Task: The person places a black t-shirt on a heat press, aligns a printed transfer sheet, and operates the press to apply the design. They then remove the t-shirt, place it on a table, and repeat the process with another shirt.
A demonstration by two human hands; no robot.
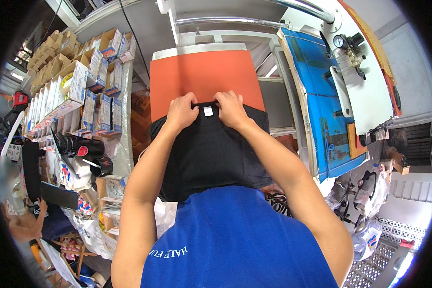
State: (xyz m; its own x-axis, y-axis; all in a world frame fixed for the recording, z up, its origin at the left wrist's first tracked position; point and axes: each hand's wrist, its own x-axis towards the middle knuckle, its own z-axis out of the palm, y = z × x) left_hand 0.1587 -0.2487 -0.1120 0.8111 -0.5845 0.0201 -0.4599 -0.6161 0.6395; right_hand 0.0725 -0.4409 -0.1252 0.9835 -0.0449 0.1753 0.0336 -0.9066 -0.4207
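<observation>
A black T-shirt point(213, 153) lies over the near part of an orange-topped platen point(204, 72), its collar toward the far end. My left hand point(181, 111) pinches the neckline on the left, and my right hand point(230, 109) pinches it on the right. Between them a small white label point(207, 111) shows inside the collar. Both arms reach forward from either side of my blue top, which hides the shirt's nearest edge in part.
Left, a table holds rows of open cardboard boxes point(76, 86) and a black mug point(100, 166). A blue framed screen point(321, 110) stands close on the right, beside a white panel with a pressure gauge point(339, 41). Metal bars point(230, 20) cross behind the platen. Another person's hand point(40, 211) shows at lower left.
</observation>
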